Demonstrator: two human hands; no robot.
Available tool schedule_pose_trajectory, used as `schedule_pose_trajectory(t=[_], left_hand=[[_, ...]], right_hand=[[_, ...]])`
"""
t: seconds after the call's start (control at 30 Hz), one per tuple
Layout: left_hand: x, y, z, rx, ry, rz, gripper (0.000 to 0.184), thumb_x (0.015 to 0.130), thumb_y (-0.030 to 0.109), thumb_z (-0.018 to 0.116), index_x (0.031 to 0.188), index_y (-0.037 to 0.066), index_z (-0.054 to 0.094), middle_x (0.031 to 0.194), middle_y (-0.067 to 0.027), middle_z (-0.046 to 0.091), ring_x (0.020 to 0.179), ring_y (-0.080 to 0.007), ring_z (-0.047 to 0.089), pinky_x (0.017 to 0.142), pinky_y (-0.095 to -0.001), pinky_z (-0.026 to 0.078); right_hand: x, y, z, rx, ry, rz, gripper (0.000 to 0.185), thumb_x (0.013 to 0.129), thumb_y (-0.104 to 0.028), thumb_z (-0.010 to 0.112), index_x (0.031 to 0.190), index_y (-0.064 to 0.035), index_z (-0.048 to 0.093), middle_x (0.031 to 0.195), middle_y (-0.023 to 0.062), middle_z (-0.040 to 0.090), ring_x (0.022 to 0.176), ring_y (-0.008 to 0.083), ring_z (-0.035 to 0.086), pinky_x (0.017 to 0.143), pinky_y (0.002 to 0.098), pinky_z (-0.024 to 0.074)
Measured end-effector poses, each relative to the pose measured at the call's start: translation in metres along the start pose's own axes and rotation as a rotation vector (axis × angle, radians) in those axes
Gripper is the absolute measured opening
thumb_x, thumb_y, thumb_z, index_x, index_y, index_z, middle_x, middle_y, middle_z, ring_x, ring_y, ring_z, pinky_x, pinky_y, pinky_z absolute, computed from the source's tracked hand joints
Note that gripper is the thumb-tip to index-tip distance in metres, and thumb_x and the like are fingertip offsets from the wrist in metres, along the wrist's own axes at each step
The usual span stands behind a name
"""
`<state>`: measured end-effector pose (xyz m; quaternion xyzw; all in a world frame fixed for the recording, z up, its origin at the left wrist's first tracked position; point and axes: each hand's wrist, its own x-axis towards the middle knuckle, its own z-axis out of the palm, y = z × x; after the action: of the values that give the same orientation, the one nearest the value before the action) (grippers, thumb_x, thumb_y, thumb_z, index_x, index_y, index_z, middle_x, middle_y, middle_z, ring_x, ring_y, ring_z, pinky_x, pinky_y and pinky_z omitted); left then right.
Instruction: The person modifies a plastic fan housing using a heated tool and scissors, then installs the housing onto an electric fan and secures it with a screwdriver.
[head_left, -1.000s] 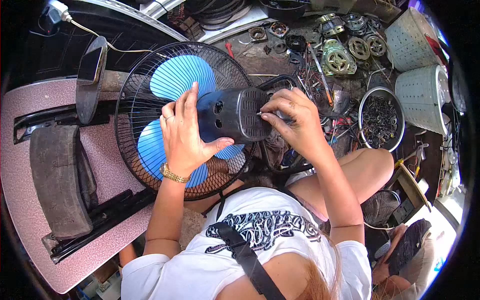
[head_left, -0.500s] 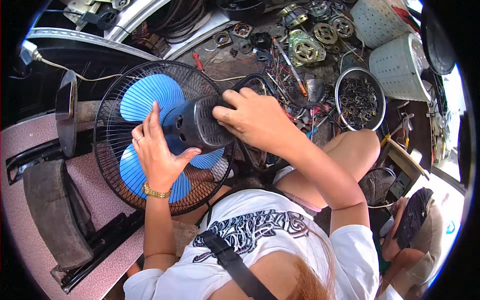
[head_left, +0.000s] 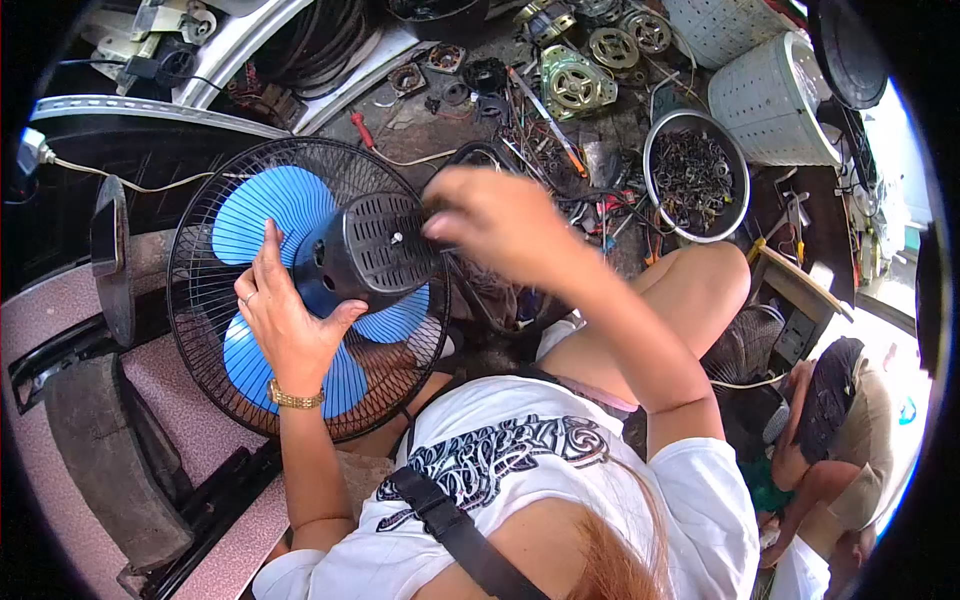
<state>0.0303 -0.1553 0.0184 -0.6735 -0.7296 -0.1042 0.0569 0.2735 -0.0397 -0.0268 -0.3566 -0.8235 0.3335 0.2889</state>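
An electric fan with blue blades (head_left: pixel 272 215) and a round black wire guard (head_left: pixel 190 345) leans in front of me, its black motor housing (head_left: pixel 385 245) pointing up toward me. My left hand (head_left: pixel 285 320) steadies the housing, thumb below and fingers reaching along its far side. A small pale metal tip (head_left: pixel 397 238) shows in the middle of the slotted back cover. Just right of that cover is my right hand (head_left: pixel 500 225), blurred, its fingers curled into a pinch. Whatever lies between those fingertips is too small or hidden to make out.
A metal bowl of small dark parts (head_left: pixel 697 185) stands right of several tools and wires. Motor parts (head_left: pixel 577 82) lie behind, near white perforated tubs (head_left: pixel 765 100). A red-handled screwdriver (head_left: pixel 362 130) lies beyond the fan. Another person's arm (head_left: pixel 795 430) shows at lower right.
My right hand has come off the back cover toward the right, uncovering the pale metal tip. My left hand keeps its hold on the housing. The whole view has shifted slightly.
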Motion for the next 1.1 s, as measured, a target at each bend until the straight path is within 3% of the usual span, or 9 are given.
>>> schedule_pose_trajectory(t=[0.17,0.23,0.33,0.43,0.7,0.83,0.9,0.97,1.1], left_hand=[[0.001,-0.004,0.002,0.008,0.0,-0.01,0.125,0.062,0.091,0.05,0.146,0.0,0.034,0.129,-0.0171,0.056,0.103,-0.0343,0.046,0.094,-0.0476,0.035],[0.003,-0.008,0.003,-0.01,0.019,-0.004,0.124,0.063,0.09,0.05,0.147,0.001,0.034,0.129,-0.0171,0.056,0.103,-0.0344,0.046,0.094,-0.0479,0.035],[0.005,-0.008,0.003,-0.018,0.016,-0.011,0.122,0.064,0.089,0.051,0.146,0.001,0.034,0.129,-0.0181,0.056,0.103,-0.0349,0.047,0.093,-0.048,0.035],[0.006,-0.009,0.003,0.0,0.017,-0.008,0.121,0.064,0.088,0.052,0.146,0.001,0.034,0.129,-0.0184,0.055,0.103,-0.0353,0.047,0.093,-0.0478,0.035],[0.006,-0.001,0.001,0.011,0.015,-0.014,0.122,0.062,0.087,0.055,0.146,0.001,0.034,0.131,-0.0178,0.053,0.105,-0.0355,0.046,0.094,-0.0487,0.035],[0.007,0.004,0.0,-0.011,0.01,-0.023,0.123,0.062,0.088,0.054,0.146,0.001,0.035,0.129,-0.0178,0.053,0.105,-0.035,0.045,0.094,-0.0482,0.035],[0.006,0.003,-0.002,0.015,0.004,-0.015,0.121,0.066,0.087,0.052,0.148,0.001,0.03,0.131,-0.0172,0.054,0.108,-0.035,0.046,0.096,-0.0478,0.033],[0.007,0.005,-0.002,0.038,-0.016,-0.026,0.121,0.066,0.087,0.053,0.148,0.001,0.031,0.131,-0.0171,0.054,0.108,-0.0351,0.046,0.096,-0.0475,0.033],[0.007,0.002,0.001,0.008,0.053,-0.009,0.12,0.062,0.085,0.059,0.146,0.003,0.036,0.124,-0.0159,0.055,0.103,-0.035,0.046,0.093,-0.0466,0.036]], right_hand=[[-0.052,0.117,-0.081,0.482,-0.415,0.571,0.027,0.095,-0.029,0.058,0.091,-0.0051,0.068,0.076,0.0003,0.067,0.063,0.0091,0.06,0.053,0.0233,0.0454],[-0.079,0.157,-0.082,0.58,-0.696,0.871,0.02,0.091,-0.024,0.063,0.09,-0.0053,0.068,0.083,0.0047,0.07,0.071,0.015,0.064,0.061,0.0303,0.0513],[-0.15,0.25,-0.016,-0.207,-0.914,0.928,0.023,0.087,-0.022,0.06,0.098,-0.0048,0.072,0.098,0.0122,0.072,0.085,0.0252,0.069,0.071,0.038,0.0557],[-0.169,0.25,0.027,-0.664,-0.982,0.989,0.028,0.083,-0.019,0.059,0.102,-0.0027,0.072,0.109,0.02,0.068,0.099,0.0388,0.067,0.082,0.0474,0.0552],[-0.249,0.265,0.12,-0.512,-0.199,1.3,0.023,0.087,-0.017,0.052,0.095,-0.0068,0.071,0.105,0.0199,0.069,0.099,0.0352,0.068,0.082,0.046,0.0557],[-0.26,0.292,0.127,-0.423,0.075,1.51,0.029,0.089,-0.019,0.053,0.114,-0.0091,0.063,0.109,0.021,0.066,0.097,0.0383,0.067,0.079,0.0495,0.0558],[-0.28,0.331,0.11,-0.269,-0.557,1.206,0.028,0.091,-0.02,0.056,0.115,-0.0097,0.062,0.106,0.0158,0.067,0.095,0.0349,0.068,0.076,0.0498,0.0564],[-0.216,0.256,0.03,0.216,-0.745,1.527,0.021,0.092,-0.015,0.059,0.11,-0.0065,0.066,0.11,0.0169,0.067,0.091,0.0296,0.07,0.062,0.0417,0.0585],[-0.193,0.239,-0.033,0.015,-1.107,1.344,0.026,0.094,-0.022,0.061,0.117,-0.0102,0.065,0.113,0.0105,0.065,0.093,0.0231,0.066,0.07,0.0379,0.0563]])
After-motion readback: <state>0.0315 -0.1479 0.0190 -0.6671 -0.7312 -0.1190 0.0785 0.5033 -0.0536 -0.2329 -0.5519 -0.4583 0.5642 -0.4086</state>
